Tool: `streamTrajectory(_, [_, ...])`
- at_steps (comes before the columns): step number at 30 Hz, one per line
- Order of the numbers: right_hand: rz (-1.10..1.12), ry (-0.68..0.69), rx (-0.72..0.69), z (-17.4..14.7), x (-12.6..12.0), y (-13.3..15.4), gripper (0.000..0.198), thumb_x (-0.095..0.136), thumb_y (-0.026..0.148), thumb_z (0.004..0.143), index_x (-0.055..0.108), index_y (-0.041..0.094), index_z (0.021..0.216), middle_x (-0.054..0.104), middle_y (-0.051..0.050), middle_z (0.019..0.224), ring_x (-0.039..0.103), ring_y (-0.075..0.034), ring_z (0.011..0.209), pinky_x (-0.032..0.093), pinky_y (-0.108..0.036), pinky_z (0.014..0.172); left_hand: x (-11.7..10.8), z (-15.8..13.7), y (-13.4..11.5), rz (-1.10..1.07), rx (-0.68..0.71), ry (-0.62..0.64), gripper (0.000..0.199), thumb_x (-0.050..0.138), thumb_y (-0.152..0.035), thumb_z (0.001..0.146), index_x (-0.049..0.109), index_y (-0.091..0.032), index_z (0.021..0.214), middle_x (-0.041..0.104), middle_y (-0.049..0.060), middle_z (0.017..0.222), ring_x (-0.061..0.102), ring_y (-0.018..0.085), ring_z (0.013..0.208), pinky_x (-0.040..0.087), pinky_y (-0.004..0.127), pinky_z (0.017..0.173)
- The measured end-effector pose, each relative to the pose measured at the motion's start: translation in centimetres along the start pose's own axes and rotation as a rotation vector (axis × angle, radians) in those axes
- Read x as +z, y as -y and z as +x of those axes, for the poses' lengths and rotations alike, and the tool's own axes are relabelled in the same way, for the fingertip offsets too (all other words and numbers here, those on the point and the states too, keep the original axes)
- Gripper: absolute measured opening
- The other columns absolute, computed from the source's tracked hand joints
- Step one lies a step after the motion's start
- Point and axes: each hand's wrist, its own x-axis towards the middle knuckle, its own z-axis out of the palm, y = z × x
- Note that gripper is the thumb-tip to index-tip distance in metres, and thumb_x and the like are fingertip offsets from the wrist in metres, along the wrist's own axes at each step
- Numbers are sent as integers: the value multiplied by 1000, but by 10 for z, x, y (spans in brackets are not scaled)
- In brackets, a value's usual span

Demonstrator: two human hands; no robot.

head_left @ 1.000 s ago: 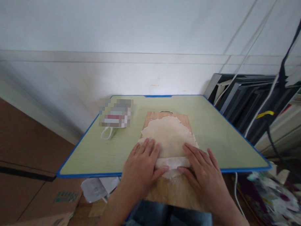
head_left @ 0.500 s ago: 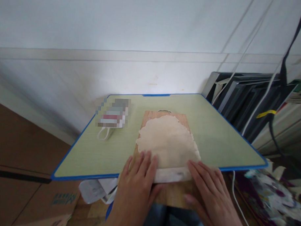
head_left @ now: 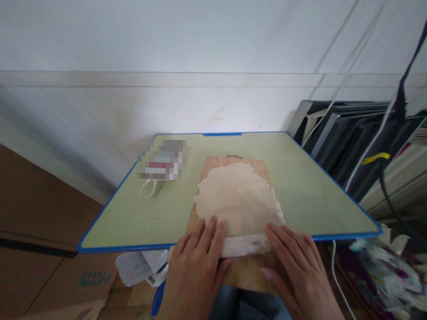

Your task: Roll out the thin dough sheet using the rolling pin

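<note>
A wide, thin sheet of dough (head_left: 238, 193) with a ragged edge lies on a wooden cutting board (head_left: 251, 278). Across its near edge runs a pale rolling pin (head_left: 245, 245); whether some dough is wrapped round it I cannot tell. My left hand (head_left: 199, 257) is laid over the left part of the pin, fingertips reaching the dough and thumb on the near side. Over the right part is my right hand (head_left: 294, 261), its fingers across the pin and its thumb nearer to me. Both palms hide the pin's ends.
Beneath the board is a pale green table (head_left: 134, 227) with a blue rim. A blurred-out packet (head_left: 162, 163) with a white loop lies at its left. Dark flat panels (head_left: 350, 137) lean at the right beside hanging cables. A cardboard box (head_left: 79, 286) stands lower left.
The view has shifted very slightly. Both hands and the rolling pin stay at the near edge of the dough, with hardly any movement.
</note>
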Motion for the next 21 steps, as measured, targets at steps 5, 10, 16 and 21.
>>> streamTrajectory(5, [35,-11,28,-9,-3,3,53,40,41,90,36,15,137,59,-9,126,49,-24,119,25,-42,103,3,-3,6,-15,66,-37,45,51,-33,86,48,-18,129,54,10,132,55,26,116,49,42,91])
streamTrajectory(10, [29,18,120,20,9,-3,46,38,42,92,45,18,130,61,-9,122,55,-23,112,30,-46,101,-3,33,19,-26,68,77,65,63,-48,77,49,-11,129,50,17,134,49,31,122,43,46,98])
streamTrajectory(16, [101,51,139,45,12,-8,39,39,41,92,53,20,121,62,-8,121,54,-22,113,28,-47,103,-8,50,22,-62,50,125,59,58,-46,82,50,-11,128,48,16,137,48,28,124,41,43,101])
streamTrajectory(21, [93,38,121,17,4,-6,41,42,39,91,48,22,128,62,-6,122,56,-22,111,28,-45,102,-4,22,9,-28,19,64,57,62,-40,79,49,-15,129,50,13,135,51,29,121,45,44,97])
